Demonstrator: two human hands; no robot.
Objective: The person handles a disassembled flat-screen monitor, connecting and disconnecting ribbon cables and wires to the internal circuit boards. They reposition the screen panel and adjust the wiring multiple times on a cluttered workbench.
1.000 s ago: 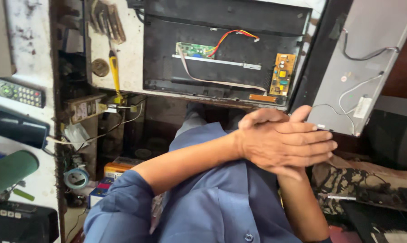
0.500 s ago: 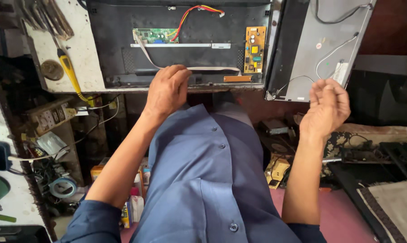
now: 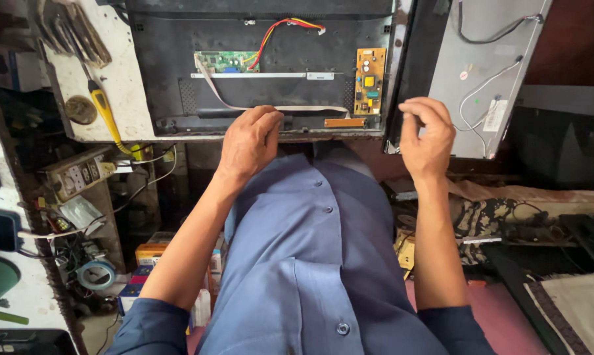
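Note:
An opened flat screen chassis (image 3: 179,72) lies face down on the white bench, its black back exposed. On it sit a green circuit board (image 3: 226,62), a yellow circuit board (image 3: 369,80), red and yellow wires (image 3: 280,29) and a pale ribbon cable (image 3: 310,109). My left hand (image 3: 248,141) rests on the chassis' near edge, fingers bent down onto it beside the ribbon cable. My right hand (image 3: 428,135) hovers at the chassis' right edge, fingers curled, next to a black frame strip (image 3: 412,72); nothing is visibly held in it.
A grey metal back panel (image 3: 501,39) with wires leans at the right. A yellow-handled screwdriver (image 3: 103,108) and other tools lie on the white bench (image 3: 129,72) at left. A power strip (image 3: 80,172), tape roll (image 3: 94,274) and boxes crowd the lower left.
My hands, clasped together a second ago, have parted. The left hand went to the chassis' near edge; the right hand moved in toward its right edge. The view tilted closer.

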